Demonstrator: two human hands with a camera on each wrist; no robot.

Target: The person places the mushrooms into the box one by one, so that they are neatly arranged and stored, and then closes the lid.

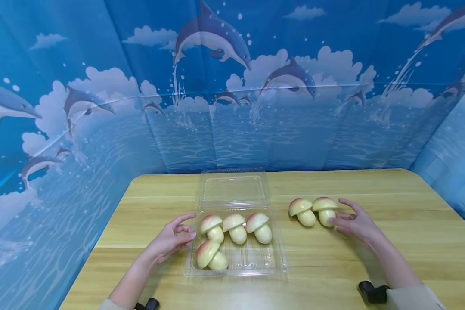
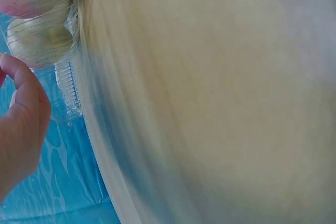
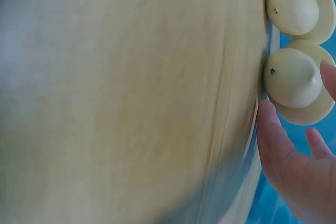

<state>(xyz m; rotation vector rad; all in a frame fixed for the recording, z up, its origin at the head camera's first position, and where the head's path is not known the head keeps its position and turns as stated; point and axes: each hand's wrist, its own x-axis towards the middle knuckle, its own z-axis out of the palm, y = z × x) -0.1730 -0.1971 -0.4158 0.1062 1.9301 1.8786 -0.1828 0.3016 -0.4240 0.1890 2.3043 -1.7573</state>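
Note:
A clear plastic clamshell box (image 1: 252, 269) lies opened on the table, its lid (image 1: 234, 189) folded back away from me. Inside are several mushroom-shaped pieces with pink-tinged caps: three in the far row, such as the middle mushroom (image 1: 238, 234), and a front mushroom (image 1: 218, 260) at near left. My left hand (image 1: 174, 239) is at the box's left edge with fingers loosely bent, holding nothing. To the right of the box, two more sit side by side: an outer mushroom (image 1: 326, 217) and an inner mushroom (image 1: 306, 218). Around the outer one my right hand (image 1: 358, 221) has its fingers spread, thumb overlapping the stem.
The wooden table (image 1: 372, 181) has rounded far corners. Behind it and along the sides hangs a blue dolphin-print curtain (image 1: 232, 129). Dark devices (image 1: 373, 292) show at both wrists, near the sleeves.

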